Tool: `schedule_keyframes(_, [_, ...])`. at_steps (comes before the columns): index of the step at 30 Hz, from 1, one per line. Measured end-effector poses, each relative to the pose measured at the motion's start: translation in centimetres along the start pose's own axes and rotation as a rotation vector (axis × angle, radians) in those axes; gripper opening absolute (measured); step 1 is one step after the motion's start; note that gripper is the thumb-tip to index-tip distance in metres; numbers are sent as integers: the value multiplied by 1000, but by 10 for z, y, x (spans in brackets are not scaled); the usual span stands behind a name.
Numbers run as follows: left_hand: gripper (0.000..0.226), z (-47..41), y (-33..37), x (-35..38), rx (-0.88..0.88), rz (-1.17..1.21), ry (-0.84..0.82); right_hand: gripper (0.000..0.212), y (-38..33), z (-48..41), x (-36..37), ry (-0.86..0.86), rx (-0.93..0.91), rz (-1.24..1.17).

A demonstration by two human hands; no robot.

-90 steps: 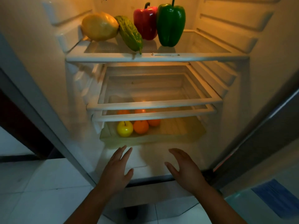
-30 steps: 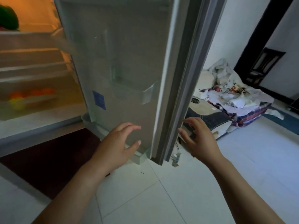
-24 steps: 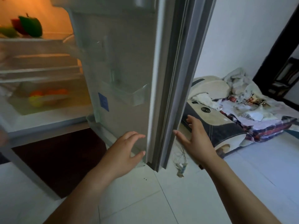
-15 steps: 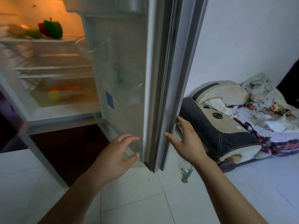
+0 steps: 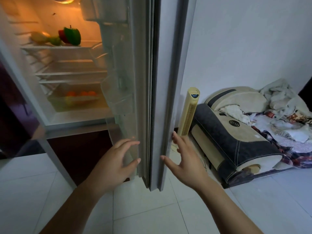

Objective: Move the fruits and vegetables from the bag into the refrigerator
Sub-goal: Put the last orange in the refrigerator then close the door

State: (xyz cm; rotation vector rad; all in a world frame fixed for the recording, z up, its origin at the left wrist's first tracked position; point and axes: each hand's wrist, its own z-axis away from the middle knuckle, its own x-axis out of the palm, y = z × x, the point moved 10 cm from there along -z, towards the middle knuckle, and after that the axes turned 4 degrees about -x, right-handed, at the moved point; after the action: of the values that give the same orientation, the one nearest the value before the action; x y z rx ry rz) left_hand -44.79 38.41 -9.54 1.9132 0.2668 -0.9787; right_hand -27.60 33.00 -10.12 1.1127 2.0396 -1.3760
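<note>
- Fridge (image 5: 76, 120) stands open, lit orange inside; its door (image 5: 155, 98) is seen edge-on in mid-frame, grey gasket facing the camera.
- L hand (image 5: 114, 164): open, fingers spread and loosely bent, holding nothing, just beside the door's inner side near its bottom; can't tell if it touches.
- R hand (image 5: 184, 159): open, fingers fairly straight, fingertips at the door's outer face, thumb by the door edge; nothing gripped.
- Top shelf (image 5: 87, 46): green bell pepper (image 5: 72, 36) upright, red bell pepper (image 5: 61, 36) just behind on its left, then a green veg (image 5: 54, 41) and a pale yellow fruit (image 5: 39, 37), both blurred.
- Bottom drawer (image 5: 55, 105): oranges (image 5: 81, 94) in a row, a yellow-green fruit (image 5: 68, 101) in front, hazy thru the plastic.
- Clear door bin (image 5: 118, 102) on the door's inner side.
- Right of door: cream tower fan (image 5: 189, 112) upright by the wall, blue lights on its panel, marks too small to read.
- Rolled cream/grey cushion (image 5: 236, 132) w/ a black spiral mark, laundry pile (image 5: 283, 119) beside it on the white tile floor (image 5: 152, 213).
</note>
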Motion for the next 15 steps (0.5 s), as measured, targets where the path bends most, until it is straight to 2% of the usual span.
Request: schedule_keyframes(15, [47,99,-110,-130,-114,-97,38,56,-156,-13,140,-32,-138,-322])
